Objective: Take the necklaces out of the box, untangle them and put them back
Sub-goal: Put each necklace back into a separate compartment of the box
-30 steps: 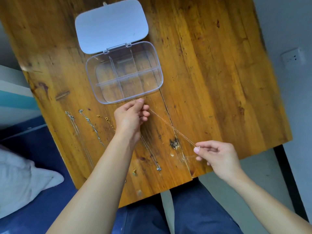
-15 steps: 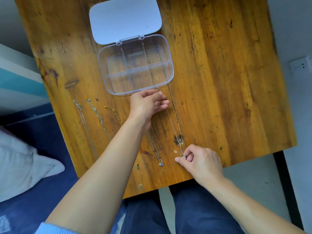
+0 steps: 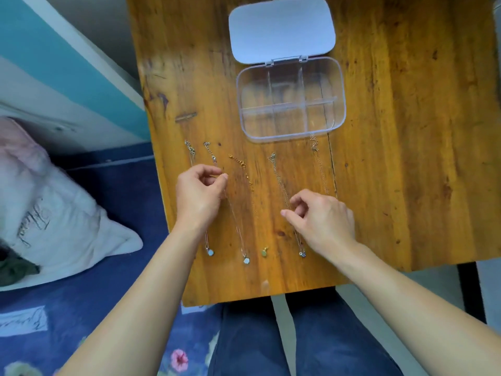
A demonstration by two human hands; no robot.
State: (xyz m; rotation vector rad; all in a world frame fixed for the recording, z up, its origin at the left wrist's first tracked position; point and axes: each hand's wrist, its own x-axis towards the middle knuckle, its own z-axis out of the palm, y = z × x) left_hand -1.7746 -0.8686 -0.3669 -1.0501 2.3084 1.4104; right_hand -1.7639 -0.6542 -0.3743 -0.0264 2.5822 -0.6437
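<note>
A clear plastic box (image 3: 291,103) sits in the upper middle of the frame on the wooden bench (image 3: 406,131), its lid (image 3: 282,27) swung open flat behind it; its divided compartments look empty. Below the box, five necklaces lie stretched out side by side on the wood, clasps toward the box and pendants toward the near edge. From left: a silver chain (image 3: 191,151), a second silver chain (image 3: 238,229), a gold chain (image 3: 245,169), another silver chain (image 3: 279,177) and a pale chain (image 3: 320,169) at the right. The left hand (image 3: 199,198) hovers over the two leftmost chains, thumb and forefinger pinched together at the second one. The right hand (image 3: 322,221) is curled, fingertips pinched at the fourth chain, covering the lower part of the fifth.
</note>
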